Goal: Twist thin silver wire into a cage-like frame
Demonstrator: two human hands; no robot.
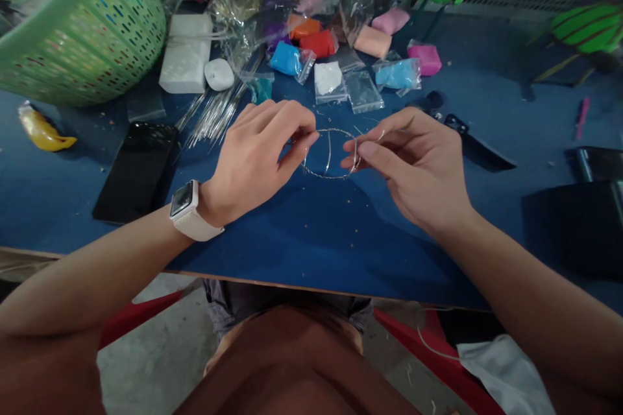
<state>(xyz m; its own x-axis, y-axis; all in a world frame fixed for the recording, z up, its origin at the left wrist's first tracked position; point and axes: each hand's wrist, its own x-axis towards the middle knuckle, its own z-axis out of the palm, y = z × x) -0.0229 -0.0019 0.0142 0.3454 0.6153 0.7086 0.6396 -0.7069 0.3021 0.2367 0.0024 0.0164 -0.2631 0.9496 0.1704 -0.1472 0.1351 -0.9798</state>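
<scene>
Between my two hands is a rounded frame of twisted silvery wire [329, 154], with a thin wire crossing its middle. My left hand [267, 152] pinches the frame's left side between thumb and fingertips. On the opposite side, my right hand [413, 165] grips the frame's right edge with thumb and forefinger, where a loose wire end sticks up. The frame is held just above the blue table. Behind my left hand lies a bundle of straight wires [214, 120]. My left fingertips partly hide the wire they hold.
A black phone [136, 172] lies left, near a green basket [92, 32]. Bagged clay packets, including a red one [318, 43], spread along the back. A dark-bladed knife [479, 142] lies beyond my right hand. A black box [574, 227] stands at right.
</scene>
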